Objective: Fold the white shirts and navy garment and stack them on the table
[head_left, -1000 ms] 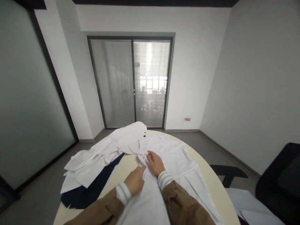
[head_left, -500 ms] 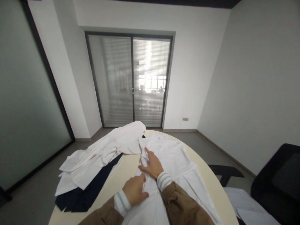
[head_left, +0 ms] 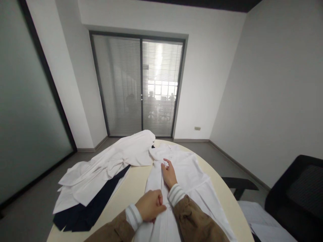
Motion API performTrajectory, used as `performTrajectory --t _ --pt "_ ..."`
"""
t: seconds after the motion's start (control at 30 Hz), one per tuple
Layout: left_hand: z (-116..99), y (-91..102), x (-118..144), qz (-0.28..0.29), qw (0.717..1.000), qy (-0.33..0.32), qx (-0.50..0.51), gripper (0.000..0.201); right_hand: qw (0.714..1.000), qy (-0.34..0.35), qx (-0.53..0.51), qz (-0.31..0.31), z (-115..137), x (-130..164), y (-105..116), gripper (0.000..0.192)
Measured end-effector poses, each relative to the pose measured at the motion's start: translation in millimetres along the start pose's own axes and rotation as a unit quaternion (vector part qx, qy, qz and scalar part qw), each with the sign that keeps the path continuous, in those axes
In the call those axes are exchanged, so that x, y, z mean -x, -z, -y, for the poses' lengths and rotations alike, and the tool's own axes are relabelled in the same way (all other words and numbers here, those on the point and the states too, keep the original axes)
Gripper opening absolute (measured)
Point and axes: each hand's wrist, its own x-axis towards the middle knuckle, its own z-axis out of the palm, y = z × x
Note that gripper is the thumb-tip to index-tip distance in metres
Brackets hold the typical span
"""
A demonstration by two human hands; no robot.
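Observation:
A white button shirt [head_left: 191, 178] lies spread flat on the round cream table [head_left: 131, 188], collar toward the far side. My right hand [head_left: 168, 173] rests on the shirt's front placket below the collar, fingertips pinching the fabric. Nearer me, my left hand [head_left: 150, 208] is closed on the shirt's left front edge, which it holds folded over the middle. Both sleeves are brown with striped white cuffs.
A heap of white garments [head_left: 111, 164] over a dark navy one [head_left: 88, 208] covers the table's left side and hangs off its edge. A black chair [head_left: 295, 195] stands at the right, with white sheets [head_left: 264, 225] below it. Glass doors with blinds [head_left: 141, 87] are ahead.
My left hand drew back toward me and closed on the shirt's edge, folding it inward. My right hand slid up the placket toward the collar. The view tilted slightly.

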Motion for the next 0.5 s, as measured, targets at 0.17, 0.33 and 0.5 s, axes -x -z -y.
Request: performTrajectory --t 0.17,0.33,0.5 --pt "3.7 -18.7 3.7 0.007 0.997 -0.072 0.040 0.015 0.995 0.032 0.093 -0.032 -3.3 -0.6 -0.2 0.041" --pt "0.0 -29.2 12.5 -0.041 0.979 -0.189 -0.068 0.009 0.971 0.082 0.219 -0.042 -4.9 -1.7 3.3 0.048" --pt "6.8 -41.9 18.6 -0.110 0.961 -0.210 -0.141 0.033 0.936 0.006 0.349 0.045 -2.8 -17.7 6.7 0.044"
